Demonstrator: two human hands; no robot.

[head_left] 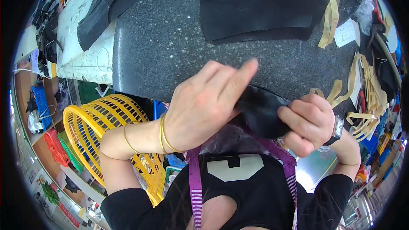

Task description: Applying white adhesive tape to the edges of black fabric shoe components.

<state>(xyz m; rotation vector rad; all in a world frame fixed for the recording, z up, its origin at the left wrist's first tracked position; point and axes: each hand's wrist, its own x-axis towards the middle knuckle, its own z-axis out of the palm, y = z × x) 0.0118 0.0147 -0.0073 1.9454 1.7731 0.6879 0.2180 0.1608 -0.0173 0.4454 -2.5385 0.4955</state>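
A curved, glossy black leather-like piece (266,117) is held between my hands, just off the near edge of the grey work surface. My right hand (310,123), with a watch on its wrist, is closed on the right end of the piece, thumb on its upper face. At the other end is my left hand (204,102), two thin bangles on the forearm. Its fingers are curled, the index finger reaches up and is slightly blurred, and the back of the hand hides part of its grip on the piece.
Stacked black sheets (260,10) lie on the dark grey speckled surface (170,51), with more black cut pieces (108,8) at far left. Beige strips (366,89) hang in loops on the right. A yellow plastic basket (91,123) stands below the left edge.
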